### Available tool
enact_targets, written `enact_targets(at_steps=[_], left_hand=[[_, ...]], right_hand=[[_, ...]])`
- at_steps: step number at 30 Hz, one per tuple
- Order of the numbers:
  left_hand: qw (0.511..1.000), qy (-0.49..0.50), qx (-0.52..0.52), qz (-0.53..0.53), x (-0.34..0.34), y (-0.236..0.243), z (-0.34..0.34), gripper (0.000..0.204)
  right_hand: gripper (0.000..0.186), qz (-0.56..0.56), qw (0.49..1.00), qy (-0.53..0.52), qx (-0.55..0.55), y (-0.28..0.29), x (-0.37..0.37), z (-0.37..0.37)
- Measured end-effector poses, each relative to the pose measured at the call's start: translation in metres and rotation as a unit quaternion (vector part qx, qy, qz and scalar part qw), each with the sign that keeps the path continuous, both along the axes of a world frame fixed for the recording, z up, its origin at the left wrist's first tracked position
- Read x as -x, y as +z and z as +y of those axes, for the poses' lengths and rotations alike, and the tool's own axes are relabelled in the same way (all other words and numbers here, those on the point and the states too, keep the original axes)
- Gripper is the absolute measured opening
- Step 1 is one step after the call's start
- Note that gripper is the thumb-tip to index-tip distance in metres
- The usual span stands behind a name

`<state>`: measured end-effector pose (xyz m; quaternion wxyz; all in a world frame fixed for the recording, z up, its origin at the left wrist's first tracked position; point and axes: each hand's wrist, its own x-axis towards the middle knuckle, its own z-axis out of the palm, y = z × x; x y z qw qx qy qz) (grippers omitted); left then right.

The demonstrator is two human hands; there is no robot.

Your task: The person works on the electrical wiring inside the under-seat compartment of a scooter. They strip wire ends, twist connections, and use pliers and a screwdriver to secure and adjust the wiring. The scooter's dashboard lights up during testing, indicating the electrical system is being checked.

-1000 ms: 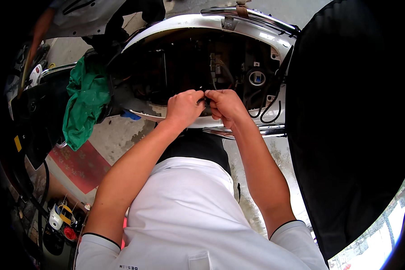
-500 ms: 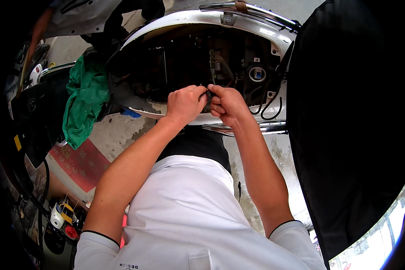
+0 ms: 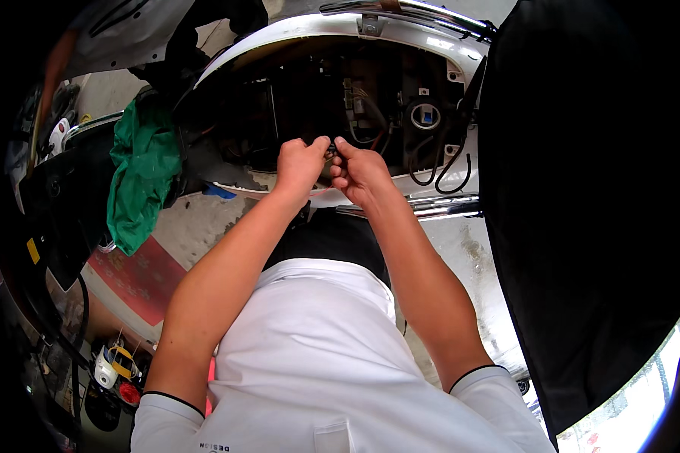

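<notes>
My left hand and my right hand meet over the near edge of a white scooter body with its top compartment uncovered. Both are closed in a pinch, thumbs almost touching, on a small black part; fingers cover most of it, so its exact kind does not show. Just beyond my fingers, pale connectors and wires lie in the dark cavity. Right of them sits a round metal-ringed fitting with a blue centre. A black cable loops over the near rim at the right.
Chrome rails run along the far side and the near side of the body. A large black cover blocks the right. Green plastic sheeting hangs at the left, above a red mat on the floor.
Both hands have shifted slightly left and away from me, still pinching the small black part. The view has moved a little; the scooter's contents look the same.
</notes>
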<state>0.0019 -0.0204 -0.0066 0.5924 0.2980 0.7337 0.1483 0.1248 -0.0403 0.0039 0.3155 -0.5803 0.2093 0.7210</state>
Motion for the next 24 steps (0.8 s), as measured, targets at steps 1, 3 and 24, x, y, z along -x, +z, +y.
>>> enact_targets(at_steps=[1,3,24], left_hand=[[1.000,0.013,0.010,-0.010,-0.001,0.003,0.001,0.028],[0.999,0.024,0.022,-0.023,-0.002,0.008,0.003,0.031],[0.912,0.023,0.341,-0.228,0.023,0.013,0.035,0.019]], right_hand=[[0.026,0.004,1.000,-0.005,-0.004,-0.001,0.000,0.000],[0.026,0.013,1.000,-0.013,-0.014,-0.001,-0.001,0.001],[0.006,0.067,0.996,-0.039,-0.046,0.001,-0.004,-0.012]])
